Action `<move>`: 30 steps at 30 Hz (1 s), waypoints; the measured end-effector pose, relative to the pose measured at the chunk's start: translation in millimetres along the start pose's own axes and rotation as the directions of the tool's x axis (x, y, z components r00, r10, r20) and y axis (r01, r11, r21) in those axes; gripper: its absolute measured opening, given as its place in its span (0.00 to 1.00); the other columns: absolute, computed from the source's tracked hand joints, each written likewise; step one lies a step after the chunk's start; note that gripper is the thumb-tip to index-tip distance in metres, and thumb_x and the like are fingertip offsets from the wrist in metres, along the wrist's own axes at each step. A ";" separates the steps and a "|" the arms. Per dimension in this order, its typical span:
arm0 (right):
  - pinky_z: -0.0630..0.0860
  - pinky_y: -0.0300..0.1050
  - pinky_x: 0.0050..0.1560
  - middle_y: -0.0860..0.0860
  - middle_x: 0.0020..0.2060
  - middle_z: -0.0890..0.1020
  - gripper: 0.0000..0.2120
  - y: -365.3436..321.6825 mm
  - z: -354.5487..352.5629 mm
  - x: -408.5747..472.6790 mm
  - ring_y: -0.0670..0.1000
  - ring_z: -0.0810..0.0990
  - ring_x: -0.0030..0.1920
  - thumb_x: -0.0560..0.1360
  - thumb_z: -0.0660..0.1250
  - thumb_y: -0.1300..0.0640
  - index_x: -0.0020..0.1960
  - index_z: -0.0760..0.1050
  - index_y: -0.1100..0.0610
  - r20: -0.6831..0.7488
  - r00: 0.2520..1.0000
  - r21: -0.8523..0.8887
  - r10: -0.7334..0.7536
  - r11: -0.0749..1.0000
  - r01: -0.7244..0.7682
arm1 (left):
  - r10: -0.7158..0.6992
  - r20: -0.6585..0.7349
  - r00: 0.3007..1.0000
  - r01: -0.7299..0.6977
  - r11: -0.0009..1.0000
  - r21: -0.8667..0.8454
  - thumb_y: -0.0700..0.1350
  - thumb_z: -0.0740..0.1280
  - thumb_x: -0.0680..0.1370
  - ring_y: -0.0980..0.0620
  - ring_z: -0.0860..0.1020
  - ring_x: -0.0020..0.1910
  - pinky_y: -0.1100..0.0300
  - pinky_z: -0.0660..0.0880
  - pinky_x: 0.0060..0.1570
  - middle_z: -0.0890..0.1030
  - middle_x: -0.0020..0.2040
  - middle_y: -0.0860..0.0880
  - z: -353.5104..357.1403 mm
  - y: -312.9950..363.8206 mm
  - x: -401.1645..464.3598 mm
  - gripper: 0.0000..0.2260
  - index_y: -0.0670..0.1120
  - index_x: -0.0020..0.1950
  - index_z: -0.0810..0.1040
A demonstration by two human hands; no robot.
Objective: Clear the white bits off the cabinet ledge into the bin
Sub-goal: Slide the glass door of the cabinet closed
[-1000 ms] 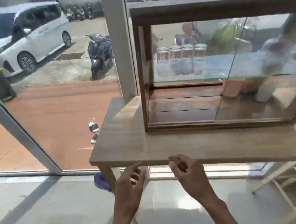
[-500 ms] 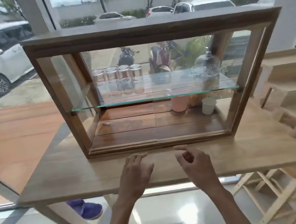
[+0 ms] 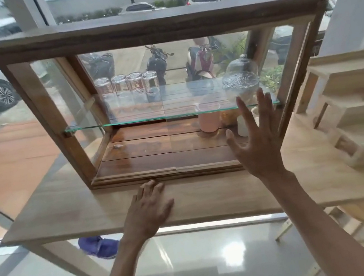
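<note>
Task looks barely begun: left hand [image 3: 148, 210] flat on desk [image 3: 69, 211] by cabinet ledge [image 3: 135, 176], right hand [image 3: 258, 143] raised at the glass, fingers spread, both empty. White bits, bin not discernible.

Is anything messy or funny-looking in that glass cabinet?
Only a small pale speck on the cabinet's wooden floor, left side; too blurry to identify. The glasses stand in a neat upside-down row. Nothing looks spilled or broken.

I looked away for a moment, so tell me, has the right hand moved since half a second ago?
Yes. The right hand has risen from the table's front edge and now spreads open against the cabinet front, right side.
</note>
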State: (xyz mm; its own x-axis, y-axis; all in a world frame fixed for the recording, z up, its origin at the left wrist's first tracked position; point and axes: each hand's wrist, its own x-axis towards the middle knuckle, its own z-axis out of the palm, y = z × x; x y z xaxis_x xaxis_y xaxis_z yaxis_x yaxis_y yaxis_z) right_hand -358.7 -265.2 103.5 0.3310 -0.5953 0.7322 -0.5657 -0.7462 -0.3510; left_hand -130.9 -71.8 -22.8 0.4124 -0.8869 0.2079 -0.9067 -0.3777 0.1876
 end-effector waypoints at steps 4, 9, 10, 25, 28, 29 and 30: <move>0.39 0.57 0.79 0.59 0.83 0.41 0.41 6.1 14.2 1.3 0.61 0.37 0.82 0.78 0.68 0.47 0.83 0.48 0.47 0.157 0.988 -0.039 -0.014 0.999 0.020 | -0.008 0.029 1.000 0.008 1.000 0.008 0.66 0.51 0.77 0.46 0.64 0.71 0.49 0.66 0.68 0.69 0.72 0.47 -3.1 2.0 -1.1 0.31 0.49 0.72 0.68; 0.41 0.67 0.79 0.62 0.81 0.37 0.45 4.9 25.2 3.0 0.65 0.34 0.80 0.77 0.67 0.47 0.83 0.42 0.49 0.201 0.979 -0.052 -0.018 0.998 0.029 | -0.005 0.064 0.998 0.003 0.999 0.032 0.66 0.49 0.77 0.46 0.63 0.72 0.48 0.66 0.70 0.68 0.73 0.47 -1.0 0.1 -1.5 0.31 0.49 0.73 0.66; 0.41 0.68 0.79 0.62 0.81 0.37 0.46 3.9 26.5 3.0 0.66 0.33 0.80 0.76 0.67 0.47 0.83 0.41 0.50 0.209 0.978 -0.056 -0.018 0.998 0.031 | -0.007 0.067 0.998 0.005 0.999 0.033 0.66 0.49 0.77 0.46 0.63 0.72 0.49 0.65 0.70 0.68 0.73 0.47 -0.9 0.0 -1.4 0.31 0.49 0.74 0.66; 0.41 0.72 0.77 0.65 0.80 0.37 0.49 -52.6 49.9 -1.9 0.70 0.33 0.79 0.73 0.66 0.43 0.83 0.41 0.54 0.274 0.958 -0.037 -0.087 0.994 0.101 | -0.004 0.097 0.995 0.003 1.000 0.011 0.70 0.41 0.77 0.48 0.58 0.78 0.50 0.57 0.76 0.61 0.79 0.47 0.2 -2.1 -6.1 0.37 0.49 0.79 0.59; 0.40 0.72 0.76 0.65 0.80 0.37 0.49 -63.8 55.2 -2.3 0.70 0.33 0.79 0.72 0.66 0.44 0.83 0.41 0.55 0.272 0.958 -0.029 -0.093 0.994 0.104 | 0.027 0.118 0.993 -0.030 0.999 0.026 0.70 0.33 0.74 0.51 0.53 0.79 0.53 0.48 0.78 0.56 0.81 0.48 -0.9 -3.6 -10.2 0.41 0.50 0.81 0.52; 0.41 0.73 0.76 0.66 0.80 0.38 0.49 -66.8 57.1 -2.4 0.71 0.34 0.79 0.72 0.65 0.44 0.83 0.41 0.55 0.273 0.957 -0.032 -0.094 0.994 0.107 | 0.043 0.122 0.992 -0.046 0.999 0.026 0.70 0.33 0.74 0.52 0.51 0.80 0.55 0.45 0.78 0.54 0.82 0.49 -2.1 -3.9 -11.7 0.41 0.49 0.81 0.51; 0.43 0.75 0.76 0.66 0.80 0.38 0.49 -69.3 59.2 -2.5 0.72 0.34 0.79 0.72 0.65 0.43 0.83 0.42 0.55 0.278 0.956 -0.036 -0.099 0.993 0.113 | 0.057 0.127 0.990 -0.060 0.998 0.019 0.69 0.34 0.74 0.54 0.49 0.80 0.57 0.43 0.77 0.52 0.82 0.50 -3.7 -4.5 -12.7 0.40 0.49 0.81 0.50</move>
State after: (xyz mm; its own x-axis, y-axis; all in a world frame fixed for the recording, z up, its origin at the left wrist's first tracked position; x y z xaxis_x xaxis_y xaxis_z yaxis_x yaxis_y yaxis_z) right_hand -275.6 -229.6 91.4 0.5821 -0.5778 0.5721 -0.5512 -0.7976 -0.2448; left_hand -131.7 -57.9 -22.7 0.3454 -0.9337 0.0945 -0.9314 -0.3288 0.1561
